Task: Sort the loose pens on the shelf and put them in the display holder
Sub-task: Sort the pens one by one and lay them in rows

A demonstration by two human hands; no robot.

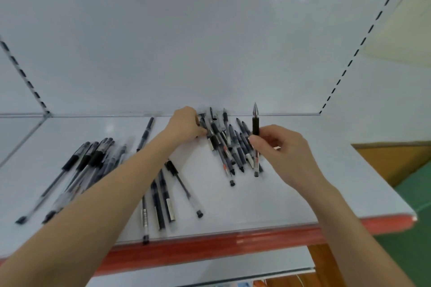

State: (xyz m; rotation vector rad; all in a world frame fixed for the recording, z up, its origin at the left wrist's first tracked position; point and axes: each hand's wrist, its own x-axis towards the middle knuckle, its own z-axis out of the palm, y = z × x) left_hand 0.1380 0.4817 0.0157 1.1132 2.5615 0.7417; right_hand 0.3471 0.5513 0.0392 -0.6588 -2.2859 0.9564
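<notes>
Just right of the pen pile [229, 147], the fingers [256, 143] of the right hand [283, 149] are clamped on one pen [255, 124], held upright, tip up. At the pile's left edge the left hand [185, 123] curls onto pens; whether it grips one I cannot tell. More pens [161, 202] lie left of the pile on the shelf [303, 189].

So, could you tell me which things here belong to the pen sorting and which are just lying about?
Job: upright pen in right hand; left hand at jumbled pen heap; aligned pens, left; loose pens, middle.
Not job: slotted upright; lower shelf. Holder not visible.
</notes>
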